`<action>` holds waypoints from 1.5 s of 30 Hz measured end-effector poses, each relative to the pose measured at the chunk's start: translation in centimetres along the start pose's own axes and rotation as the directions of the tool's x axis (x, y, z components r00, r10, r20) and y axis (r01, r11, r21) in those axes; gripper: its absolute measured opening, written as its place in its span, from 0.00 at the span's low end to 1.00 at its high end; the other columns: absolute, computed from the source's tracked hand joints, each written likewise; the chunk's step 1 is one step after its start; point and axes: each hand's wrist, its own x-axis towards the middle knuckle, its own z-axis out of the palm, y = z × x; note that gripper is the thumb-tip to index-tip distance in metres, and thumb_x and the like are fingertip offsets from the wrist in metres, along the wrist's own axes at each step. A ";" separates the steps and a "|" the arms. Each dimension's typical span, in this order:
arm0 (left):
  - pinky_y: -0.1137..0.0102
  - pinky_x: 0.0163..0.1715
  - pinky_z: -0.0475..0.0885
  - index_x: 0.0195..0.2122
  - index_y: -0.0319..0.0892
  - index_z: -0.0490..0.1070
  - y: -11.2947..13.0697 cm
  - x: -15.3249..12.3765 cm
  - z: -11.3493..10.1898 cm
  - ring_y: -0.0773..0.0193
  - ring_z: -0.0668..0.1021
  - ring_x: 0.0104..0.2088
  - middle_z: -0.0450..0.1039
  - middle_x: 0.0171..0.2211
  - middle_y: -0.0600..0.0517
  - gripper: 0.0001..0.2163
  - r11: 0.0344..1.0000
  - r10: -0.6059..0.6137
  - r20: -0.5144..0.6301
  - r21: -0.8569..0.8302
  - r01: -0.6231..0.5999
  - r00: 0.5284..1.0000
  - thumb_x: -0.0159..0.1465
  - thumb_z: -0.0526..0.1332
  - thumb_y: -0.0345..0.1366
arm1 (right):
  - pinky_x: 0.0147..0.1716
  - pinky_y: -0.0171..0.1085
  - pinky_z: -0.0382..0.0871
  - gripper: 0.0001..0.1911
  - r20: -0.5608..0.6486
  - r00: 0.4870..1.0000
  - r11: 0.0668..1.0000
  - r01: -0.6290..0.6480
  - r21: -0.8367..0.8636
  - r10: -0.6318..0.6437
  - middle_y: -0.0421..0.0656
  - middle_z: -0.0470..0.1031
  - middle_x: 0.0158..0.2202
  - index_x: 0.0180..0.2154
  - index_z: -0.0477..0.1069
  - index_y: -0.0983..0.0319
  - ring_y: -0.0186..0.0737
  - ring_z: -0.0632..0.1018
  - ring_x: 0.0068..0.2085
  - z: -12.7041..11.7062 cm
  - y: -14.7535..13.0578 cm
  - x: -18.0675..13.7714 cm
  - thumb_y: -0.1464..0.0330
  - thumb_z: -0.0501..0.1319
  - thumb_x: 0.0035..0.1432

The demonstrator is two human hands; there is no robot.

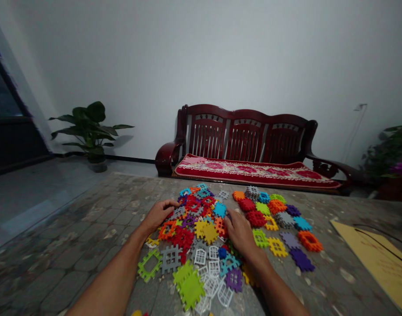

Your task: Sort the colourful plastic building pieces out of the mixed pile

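A mixed heap of colourful plastic interlocking tiles (184,237) spreads over the table before me. My left hand (159,215) rests at the heap's left edge, fingers stretched toward grey and purple tiles, with nothing visibly held. On the other side, my right hand (239,229) lies at the heap's right edge with its fingers apart. Its fingertips are beside a light blue tile (220,210) and an orange window tile (220,227); whether they touch is unclear. White window-frame pieces (213,267) and a lime green tile (189,286) lie nearer to me.
Right of my right hand are small stacks sorted by colour, including red tiles (255,218), orange tiles (309,241) and purple tiles (301,260). A yellow sheet (372,259) with a black cable lies farther right. Behind the table stands a wooden bench (243,136).
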 end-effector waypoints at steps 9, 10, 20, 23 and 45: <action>0.62 0.45 0.71 0.34 0.41 0.79 0.6 0.0 -0.2 0.53 0.80 0.40 0.82 0.36 0.48 0.18 0.999 0.008 -0.029 -0.046 -0.010 1.000 0.50 0.62 0.49 | 0.55 0.45 0.65 0.21 -0.007 1.000 0.883 0.020 0.469 -0.019 0.48 0.73 0.53 0.53 0.69 0.61 0.45 0.72 0.54 0.3 -1.0 0.3 0.60 0.50 0.63; 0.61 0.45 0.71 0.34 0.41 0.79 0.6 0.1 -0.2 0.53 0.80 0.40 0.82 0.36 0.47 0.19 0.999 0.012 -0.027 -0.039 -0.013 1.000 0.51 0.62 0.51 | 0.54 0.45 0.66 0.21 -0.016 1.000 0.874 0.016 0.486 -0.009 0.47 0.74 0.52 0.52 0.70 0.60 0.46 0.73 0.53 0.2 -1.1 0.2 0.60 0.50 0.63; 0.63 0.49 0.69 0.41 0.42 0.79 0.9 0.1 0.1 0.53 0.79 0.44 0.81 0.42 0.48 0.18 0.978 0.107 0.073 0.173 -0.119 0.992 0.56 0.59 0.48 | 0.55 0.43 0.62 0.16 -0.071 0.993 0.974 0.106 0.201 -0.093 0.45 0.76 0.48 0.47 0.73 0.58 0.43 0.73 0.51 0.2 -0.7 -0.8 0.65 0.49 0.66; 0.63 0.49 0.69 0.41 0.43 0.79 1.0 0.1 0.6 0.52 0.78 0.45 0.79 0.43 0.47 0.17 0.945 0.186 0.070 0.259 -0.198 0.980 0.57 0.60 0.47 | 0.54 0.44 0.62 0.16 -0.012 0.993 0.984 0.116 0.135 -0.116 0.45 0.76 0.47 0.47 0.73 0.58 0.44 0.73 0.50 0.4 -0.9 -0.8 0.65 0.48 0.66; 0.60 0.53 0.67 0.38 0.45 0.79 0.5 -0.2 2.3 0.55 0.76 0.49 0.75 0.46 0.46 0.10 0.841 0.393 0.138 0.347 -0.416 0.909 0.60 0.61 0.41 | 0.52 0.42 0.63 0.15 -0.052 0.989 0.969 0.148 0.199 -0.140 0.44 0.77 0.44 0.44 0.74 0.58 0.44 0.74 0.48 0.9 -0.3 -0.6 0.65 0.49 0.66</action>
